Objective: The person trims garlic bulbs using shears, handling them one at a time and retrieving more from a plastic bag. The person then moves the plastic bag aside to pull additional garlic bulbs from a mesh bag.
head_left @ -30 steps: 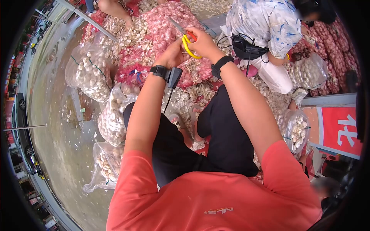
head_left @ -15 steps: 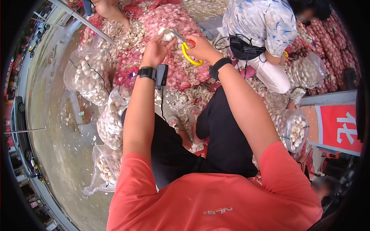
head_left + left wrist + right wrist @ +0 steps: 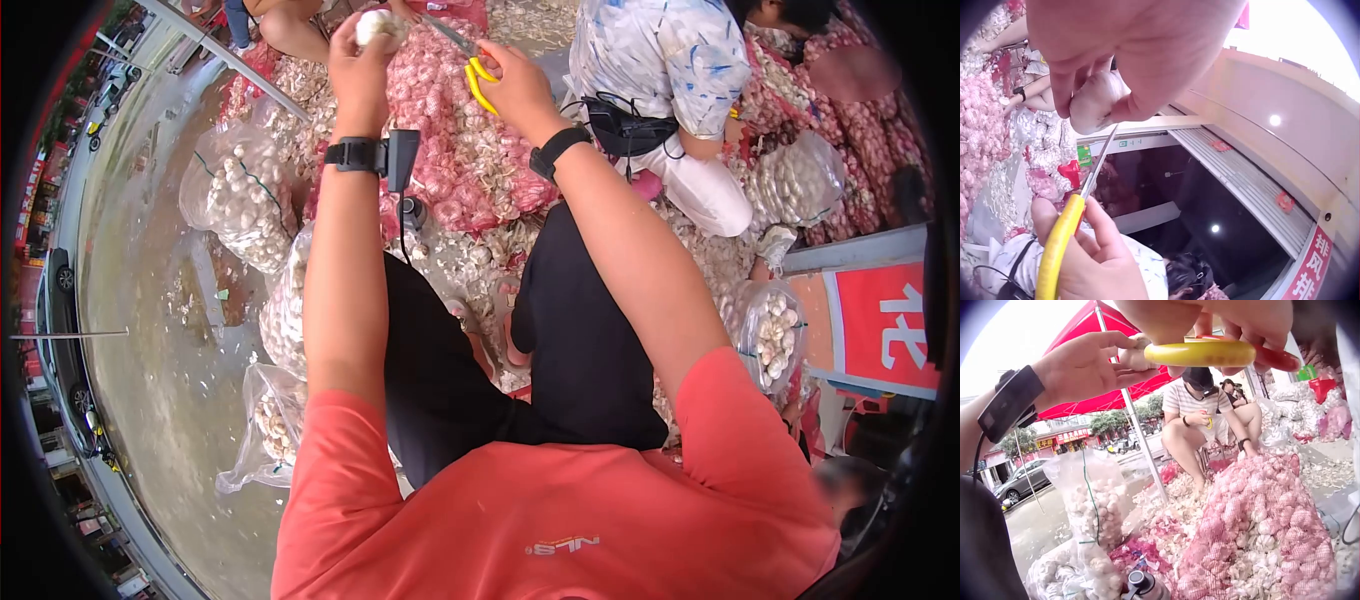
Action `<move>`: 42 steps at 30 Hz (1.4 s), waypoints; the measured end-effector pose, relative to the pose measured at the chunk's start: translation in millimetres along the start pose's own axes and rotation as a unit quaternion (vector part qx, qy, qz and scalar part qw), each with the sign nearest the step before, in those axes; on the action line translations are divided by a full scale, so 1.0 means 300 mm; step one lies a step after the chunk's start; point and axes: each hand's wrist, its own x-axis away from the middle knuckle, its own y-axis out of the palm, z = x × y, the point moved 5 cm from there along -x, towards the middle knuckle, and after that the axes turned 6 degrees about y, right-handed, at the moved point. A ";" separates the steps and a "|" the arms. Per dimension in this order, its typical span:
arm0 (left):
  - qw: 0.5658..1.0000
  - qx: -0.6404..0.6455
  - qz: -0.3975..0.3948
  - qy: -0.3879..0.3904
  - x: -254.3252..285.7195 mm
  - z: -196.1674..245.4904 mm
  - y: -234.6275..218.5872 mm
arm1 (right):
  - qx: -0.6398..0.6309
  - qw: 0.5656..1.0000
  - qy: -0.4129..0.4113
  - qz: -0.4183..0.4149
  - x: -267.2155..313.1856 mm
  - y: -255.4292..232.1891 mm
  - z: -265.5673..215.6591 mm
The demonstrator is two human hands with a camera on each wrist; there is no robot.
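Note:
A white garlic bulb [image 3: 382, 28] is held in the fingertips of my left hand [image 3: 357, 80], at the top of the head view. In the left wrist view the fingers and thumb curl round the bulb [image 3: 1099, 103]. My right hand [image 3: 520, 88] grips a pair of scissors [image 3: 479, 84] with yellow and red handles. Their metal blades point toward the left hand. In the left wrist view the blade tip [image 3: 1114, 130] shows just under the bulb. Below both hands lies a pink net sack [image 3: 1254, 519] full of garlic.
Clear plastic bags [image 3: 240, 205] of garlic stand on the left. A bottle [image 3: 1144, 586] stands by the net sack. Loose skins and stems [image 3: 460, 265] cover the ground between my feet. Another person [image 3: 660, 80] sits close on the right, and one [image 3: 1210, 412] sits across the sack.
Both hands have moved forward and apart, the left one up and to the left. The garlic bulb, not visible at first, now shows in the left fingers. The right hand keeps hold of the scissors.

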 end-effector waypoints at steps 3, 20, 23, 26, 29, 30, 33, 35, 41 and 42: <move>0.999 0.032 -0.011 0.036 -0.119 0.162 -0.060 | 0.045 0.994 -0.098 0.009 -0.050 -0.152 -0.109; 0.794 -0.516 -0.072 -0.314 0.929 1.229 -1.048 | 0.059 0.978 -0.189 -0.061 0.132 -0.673 -0.422; 0.770 -0.479 -0.029 -0.421 1.155 1.044 -1.293 | 0.039 0.983 -0.124 -0.132 0.140 -0.650 -0.390; 0.582 -0.697 -0.296 -0.297 1.387 0.688 -1.775 | 0.073 0.966 -0.218 -0.114 0.081 -0.529 -0.272; 0.563 -0.732 -0.104 -0.370 1.460 0.671 -1.748 | 0.094 0.951 -0.273 -0.115 0.026 -0.454 -0.287; 0.531 -0.774 -0.130 -0.319 1.468 0.655 -1.774 | 0.121 0.941 -0.288 -0.130 0.044 -0.412 -0.308; 0.502 -0.768 -0.118 -0.379 1.311 0.756 -1.530 | 0.117 0.938 -0.292 -0.146 0.042 -0.289 -0.310; 0.527 -0.790 -0.064 -0.308 1.162 0.807 -1.295 | 0.136 0.932 -0.297 -0.155 0.032 -0.200 -0.301; 0.680 -0.683 -0.145 -0.224 0.813 0.439 -0.918 | 0.122 0.941 -0.247 -0.196 0.116 -0.039 -0.160; 0.679 -0.684 -0.145 -0.224 0.784 0.357 -0.870 | 0.122 0.943 -0.230 -0.208 0.119 -0.019 -0.124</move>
